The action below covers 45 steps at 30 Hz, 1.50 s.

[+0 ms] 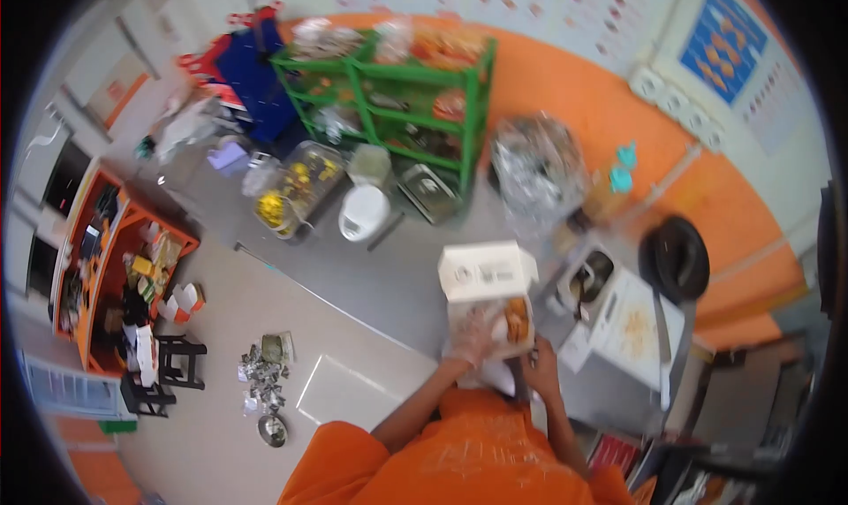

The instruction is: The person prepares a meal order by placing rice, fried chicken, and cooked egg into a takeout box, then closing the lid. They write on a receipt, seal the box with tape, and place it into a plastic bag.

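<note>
Here | left fingers (480, 335) over box (481, 271), right fingers (533, 356) by its edge | opening, grip unclear | counter (353, 280) stretches left

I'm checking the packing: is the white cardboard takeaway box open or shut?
Open. The white cardboard takeaway box has its printed lid raised, showing orange-brown food inside.

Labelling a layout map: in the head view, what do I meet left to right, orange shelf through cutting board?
Orange shelf → purple container → tub of yellow pieces → white round-topped item → open carton → white cutting board.
</note>
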Available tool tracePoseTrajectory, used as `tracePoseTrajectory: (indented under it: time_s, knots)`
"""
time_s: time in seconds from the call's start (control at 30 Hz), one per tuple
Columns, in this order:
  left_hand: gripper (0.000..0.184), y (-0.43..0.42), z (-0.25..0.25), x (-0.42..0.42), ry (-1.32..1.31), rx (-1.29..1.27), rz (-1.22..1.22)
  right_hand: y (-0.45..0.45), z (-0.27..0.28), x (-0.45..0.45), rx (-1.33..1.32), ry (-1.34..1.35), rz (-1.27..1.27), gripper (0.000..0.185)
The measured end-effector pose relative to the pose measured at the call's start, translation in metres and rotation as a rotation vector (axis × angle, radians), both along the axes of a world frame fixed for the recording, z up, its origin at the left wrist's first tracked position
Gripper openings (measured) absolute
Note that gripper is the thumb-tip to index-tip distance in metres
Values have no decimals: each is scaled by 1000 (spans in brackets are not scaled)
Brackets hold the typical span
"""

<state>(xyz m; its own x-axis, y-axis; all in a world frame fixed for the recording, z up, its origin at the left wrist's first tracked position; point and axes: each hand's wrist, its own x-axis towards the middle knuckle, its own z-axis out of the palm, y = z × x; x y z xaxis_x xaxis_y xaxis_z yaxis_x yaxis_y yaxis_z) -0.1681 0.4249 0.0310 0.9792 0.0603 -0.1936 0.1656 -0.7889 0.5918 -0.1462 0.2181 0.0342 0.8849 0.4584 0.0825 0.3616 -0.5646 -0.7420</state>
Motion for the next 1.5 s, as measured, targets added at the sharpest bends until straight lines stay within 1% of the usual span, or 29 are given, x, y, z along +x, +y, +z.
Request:
tracePoseTrajectory:
  time_s: [0.03,0.1,0.13,0.2,0.33,0.4,0.5,0.6,0.63,0.73,0.77,0.87,0.9,0.97,1.1,1.2,1.23,1.27,1.33,1.37,1.43,1.5]
  knots:
    - [85,0,-3,-1,-19,-19,24,-1,7,0,-12,13,9,47]
    - [84,10,3,-2,-58,-79,22,6,21,-4,76,216,-55,49]
    - [83,12,1,-2,-65,-67,16,8,19,-8,104,231,-75,48]
    - [83,18,-17,0,-196,41,-105,11,17,-7,136,249,-80,48]
    - [81,10,-4,8,-110,50,-52,7,41,2,114,277,-18,48]
    - [80,7,10,5,-81,87,-2,8,43,5,128,286,8,48]
    - [80,4,29,3,-41,109,-24,7,40,6,134,325,21,48]
    - [79,7,6,2,-125,156,-88,4,27,5,129,310,18,50]
    - [79,7,7,2,-92,191,-86,4,21,4,117,295,14,52]
    - [78,8,14,1,-81,147,-50,-2,15,6,100,277,50,53]
    - [82,8,17,1,-67,192,-70,-3,14,7,111,282,50,54]
    - [89,10,5,-2,-135,102,16,-7,9,7,140,284,51,54]
    - [96,7,7,0,-165,134,7,-8,7,7,147,278,47,55]
    - [95,2,11,0,-94,173,27,-10,1,4,189,296,33,56]
    - [92,-6,42,7,16,232,48,-6,-5,2,320,376,15,63]
    - [86,3,7,10,-70,172,45,-6,3,6,311,391,31,65]
    - [85,1,21,9,-1,192,46,-7,3,6,297,394,33,65]
    - [86,4,17,5,-10,174,21,-7,2,6,283,396,40,64]
    - [87,13,4,-1,-39,146,-22,-9,-4,4,220,284,57,62]
    - [87,15,8,0,-17,118,-21,-8,-7,5,193,221,65,62]
    - [87,15,18,3,25,59,-27,-4,6,3,167,218,49,59]
    - [86,15,0,6,31,83,-40,2,19,4,159,218,22,57]
